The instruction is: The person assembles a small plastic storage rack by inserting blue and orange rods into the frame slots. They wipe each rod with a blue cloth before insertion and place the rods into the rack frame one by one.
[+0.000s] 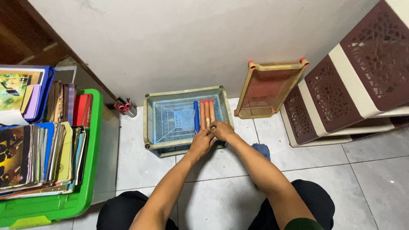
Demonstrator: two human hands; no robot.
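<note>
A pale blue plastic rack tray (170,117) with a beige frame lies flat on the tiled floor against the wall. On its right side lie one blue tube (196,113) and three orange tubes (206,110), side by side and pointing toward the wall. My left hand (201,142) and my right hand (223,130) meet at the near ends of these tubes, fingers curled on them at the tray's front edge. Which tube each hand grips is hard to tell.
An orange rack tray (268,87) leans upright against the wall to the right. A brown and cream drawer unit (353,81) stands at far right. A green bin (55,200) packed with books sits left. A blue cloth (260,150) lies by my right arm.
</note>
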